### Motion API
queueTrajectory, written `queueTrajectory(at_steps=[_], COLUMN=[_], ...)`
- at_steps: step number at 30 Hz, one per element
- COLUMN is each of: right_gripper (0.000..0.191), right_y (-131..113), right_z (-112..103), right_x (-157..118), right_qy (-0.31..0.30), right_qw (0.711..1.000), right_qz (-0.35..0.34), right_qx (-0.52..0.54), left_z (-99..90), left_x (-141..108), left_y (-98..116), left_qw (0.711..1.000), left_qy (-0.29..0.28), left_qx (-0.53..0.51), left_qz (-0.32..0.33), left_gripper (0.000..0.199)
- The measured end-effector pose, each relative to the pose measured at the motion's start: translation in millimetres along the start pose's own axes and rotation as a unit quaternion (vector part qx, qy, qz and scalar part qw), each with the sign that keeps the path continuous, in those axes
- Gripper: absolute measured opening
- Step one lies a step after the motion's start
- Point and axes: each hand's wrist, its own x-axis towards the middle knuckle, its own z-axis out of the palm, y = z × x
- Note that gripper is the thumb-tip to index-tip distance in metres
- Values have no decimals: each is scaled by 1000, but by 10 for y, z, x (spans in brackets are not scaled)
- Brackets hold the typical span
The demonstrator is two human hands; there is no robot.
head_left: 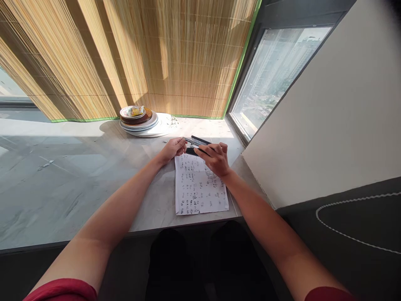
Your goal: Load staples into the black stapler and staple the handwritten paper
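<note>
Holding an opened black stapler (200,140), a person's right hand (216,159) has its grip closed around it, over the far end of a handwritten sheet (202,194) near the windowsill's (94,188) front right corner. The left hand's (173,149) grip is pressed together at the stapler's silver tip; I cannot tell what it pinches. Stacked plates (139,124) sit by the back edge.
</note>
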Motion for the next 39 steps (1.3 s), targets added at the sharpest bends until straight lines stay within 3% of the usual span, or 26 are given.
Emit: queueTrajectory(at_steps=[6, 11, 13, 15, 18, 20, 23, 26, 31, 39], right_gripper=[34, 38, 38, 34, 26, 29, 32, 35, 37, 40], right_y=[8, 20, 29, 53, 129, 195, 265, 261, 197, 142], right_z=[-16, -21, -19, -19, -28, -38, -54, -67, -93, -227], right_x=[3, -1, 12, 33, 59, 61, 54, 57, 103, 242], right_qy=[-20, -63, -52, -2, 68, 69, 3, -100, -218, -175], right_qw=[999, 987, 981, 971, 923, 871, 790, 751, 757, 812], right_qz=[12, 71, 105, 162, 277, 329, 332, 281, 177, 116], right_qx=[46, 131, 153, 176, 259, 358, 515, 590, 590, 545], left_z=[6, 9, 13, 15, 3, -15, -41, -40, 0, 24], left_x=[-4, -9, -12, -17, -22, -24, -30, -50, -92, -103], left_y=[9, 16, 20, 26, 32, 34, 44, 75, 111, 78], left_qw=[1000, 1000, 1000, 1000, 1000, 999, 997, 997, 998, 989], left_qy=[19, 17, 21, 24, 30, 47, 79, 74, 26, -39], left_qx=[0, -1, -2, 0, 7, 3, -12, -4, 35, 121], left_qz=[2, -5, -5, -1, 2, 4, 18, 34, 54, 78], left_gripper=[45, 40, 38, 37, 36, 35, 36, 38, 43, 48])
